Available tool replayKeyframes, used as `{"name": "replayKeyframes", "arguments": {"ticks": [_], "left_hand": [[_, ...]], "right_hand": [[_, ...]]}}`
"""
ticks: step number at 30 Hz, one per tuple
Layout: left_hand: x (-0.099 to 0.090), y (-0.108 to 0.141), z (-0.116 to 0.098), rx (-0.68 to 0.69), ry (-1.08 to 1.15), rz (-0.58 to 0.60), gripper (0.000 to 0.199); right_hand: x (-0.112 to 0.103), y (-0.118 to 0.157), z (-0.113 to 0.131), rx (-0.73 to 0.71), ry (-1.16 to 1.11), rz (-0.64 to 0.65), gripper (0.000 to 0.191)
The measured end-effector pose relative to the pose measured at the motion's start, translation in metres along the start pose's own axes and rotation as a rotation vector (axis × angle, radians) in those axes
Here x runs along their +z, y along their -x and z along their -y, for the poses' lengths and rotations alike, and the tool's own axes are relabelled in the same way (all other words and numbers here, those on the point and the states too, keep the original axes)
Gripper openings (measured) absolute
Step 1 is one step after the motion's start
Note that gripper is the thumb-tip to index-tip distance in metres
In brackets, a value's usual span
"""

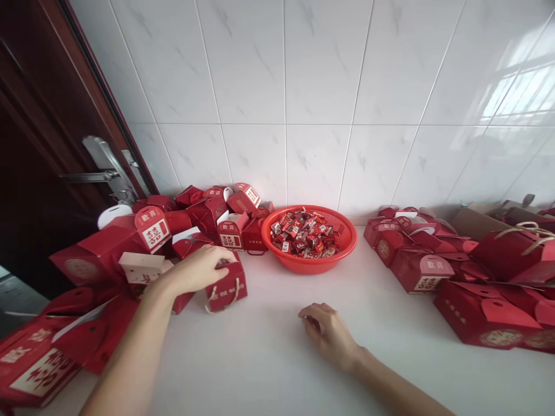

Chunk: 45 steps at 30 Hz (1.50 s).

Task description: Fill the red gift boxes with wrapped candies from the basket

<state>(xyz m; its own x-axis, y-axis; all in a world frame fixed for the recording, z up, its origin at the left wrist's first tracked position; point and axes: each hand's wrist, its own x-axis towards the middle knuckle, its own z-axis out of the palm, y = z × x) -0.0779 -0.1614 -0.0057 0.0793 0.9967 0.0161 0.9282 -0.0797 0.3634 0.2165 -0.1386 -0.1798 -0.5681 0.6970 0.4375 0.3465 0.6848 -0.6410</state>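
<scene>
My left hand (203, 268) reaches over the left pile, its fingers closed on the top of a small red gift box (228, 287). That box has a thin rope handle hanging down its front and gold lettering. Part of its top is hidden behind the hand. Above the white table, right of the middle, my right hand (325, 330) is loosely curled, thumb near the fingers, with nothing visible in it. Between and beyond both hands stands a red plastic basket (310, 267) holding many wrapped candies (303, 231).
Red gift boxes (104, 245) crowd the left side, some with raised flaps. More red boxes (420, 268) stand on the right, beside a brown cardboard box (472, 219). A tiled wall (318, 162) backs the white table (255, 358); a dark door (39, 115) is at left.
</scene>
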Motion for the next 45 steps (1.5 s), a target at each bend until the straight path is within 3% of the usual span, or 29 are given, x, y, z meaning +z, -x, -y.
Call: {"name": "replayKeyframes", "arguments": {"ticks": [4,9,14,18,25,31,36,42,45], "left_hand": [[0.019,0.003,-0.042,0.317,-0.050,0.094,0.027],[0.054,0.001,-0.080,0.619,-0.071,0.038,0.033],[0.077,-0.004,-0.100,0.782,-0.106,0.097,0.026],[0.079,-0.003,-0.105,0.865,0.040,0.204,0.020],[0.068,-0.006,-0.104,0.791,0.113,0.280,0.033],[0.070,-0.007,-0.102,0.812,0.087,0.280,0.022],[0.066,-0.006,-0.101,0.782,0.039,0.256,0.025],[0.055,-0.004,-0.096,0.563,-0.073,0.172,0.034],[0.052,-0.005,-0.091,0.493,-0.092,0.193,0.037]], "right_hand": [[-0.007,-0.003,0.000,0.084,-0.121,-0.066,0.022],[-0.018,-0.004,0.003,0.045,-0.126,-0.229,0.027],[-0.033,-0.004,0.002,-0.023,-0.024,-0.426,0.029],[-0.040,-0.003,0.003,-0.191,0.107,-0.385,0.037],[-0.038,-0.002,0.006,-0.228,0.281,-0.246,0.043],[-0.041,-0.003,0.008,-0.254,0.271,-0.125,0.046],[-0.043,-0.002,0.014,-0.232,0.204,-0.176,0.032],[-0.046,-0.001,0.016,-0.211,0.131,-0.332,0.020],[-0.046,-0.002,0.013,-0.212,0.129,-0.386,0.023]]}}
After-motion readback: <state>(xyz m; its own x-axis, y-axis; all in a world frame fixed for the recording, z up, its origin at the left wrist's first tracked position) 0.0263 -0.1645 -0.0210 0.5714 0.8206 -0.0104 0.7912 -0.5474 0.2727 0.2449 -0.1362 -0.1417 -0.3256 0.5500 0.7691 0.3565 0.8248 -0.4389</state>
